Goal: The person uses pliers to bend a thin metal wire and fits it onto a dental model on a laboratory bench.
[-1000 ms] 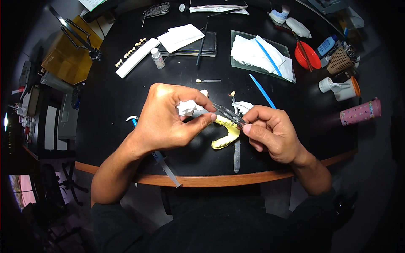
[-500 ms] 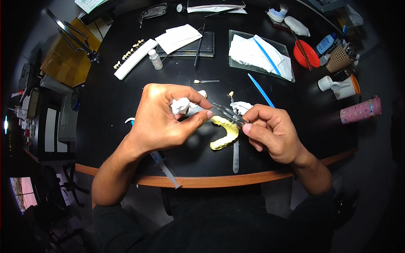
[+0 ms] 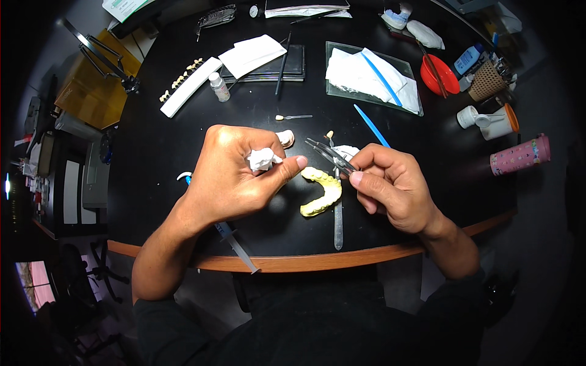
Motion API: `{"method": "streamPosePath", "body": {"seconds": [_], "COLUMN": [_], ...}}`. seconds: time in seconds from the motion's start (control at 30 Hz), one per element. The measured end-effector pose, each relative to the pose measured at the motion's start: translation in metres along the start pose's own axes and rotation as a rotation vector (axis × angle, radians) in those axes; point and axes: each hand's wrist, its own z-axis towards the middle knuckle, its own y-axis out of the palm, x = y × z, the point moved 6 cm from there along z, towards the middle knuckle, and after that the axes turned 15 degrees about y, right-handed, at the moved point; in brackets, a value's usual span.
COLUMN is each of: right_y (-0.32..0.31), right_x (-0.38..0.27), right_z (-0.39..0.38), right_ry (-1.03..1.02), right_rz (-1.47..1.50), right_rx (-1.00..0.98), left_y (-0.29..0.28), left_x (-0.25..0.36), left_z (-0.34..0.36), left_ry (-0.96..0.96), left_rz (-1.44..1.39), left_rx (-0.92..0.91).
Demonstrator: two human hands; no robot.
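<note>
My left hand (image 3: 223, 177) is closed around a crumpled white tissue (image 3: 262, 160), its thumb pointing toward the right. In my right hand (image 3: 390, 189) a pair of dark metal tweezers (image 3: 329, 154) is pinched, tips pointing up and left, apart from the left thumb. Below the tweezers a yellow dental arch cast (image 3: 329, 196) lies on the table. A clear spatula-like strip (image 3: 339, 229) extends toward the table edge beside it. Behind the tweezers is a crumpled white piece (image 3: 347, 152), partly hidden. Past my left fingers sits a small whitish-pink piece (image 3: 285, 138).
A syringe (image 3: 238, 247) lies under my left forearm, over the table edge (image 3: 305, 263). Farther off are tooth shade tabs (image 3: 279, 117), a small bottle (image 3: 219, 87), a glass slab (image 3: 412, 105) with white paper, a blue stick (image 3: 371, 125), a red bowl (image 3: 430, 80) and a pink tumbler (image 3: 520, 155).
My left index finger has curled back from the tweezer tips, leaving the thumb stretched out. The tweezers stay in my right hand. The whole view has shifted slightly.
</note>
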Motion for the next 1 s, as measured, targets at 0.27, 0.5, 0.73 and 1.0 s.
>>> {"method": "streamPosePath", "body": {"seconds": [0.27, 0.5, 0.73, 1.0], "right_y": [0.001, 0.018, 0.022, 0.019], "right_x": [0.0, 0.005, 0.007, 0.007], "right_z": [-0.001, -0.001, 0.0, 0.0], "right_ry": [-0.014, -0.078, -0.155, -0.125], "right_rz": [-0.02, 0.012, -0.052, -0.023], "right_rx": [0.012, -0.018, 0.006, 0.03], "left_y": [0.007, 0.023, 0.026, 0.019], "left_x": [-0.001, 0.005, 0.001, 0.003], "left_z": [0.0, -0.001, -0.004, -0.004], "left_ry": [-0.071, -0.054, -0.129, -0.131], "left_rz": [-0.068, -0.303, -0.38, -0.332], "left_rx": [-0.032, 0.02, 0.117, 0.139]}}
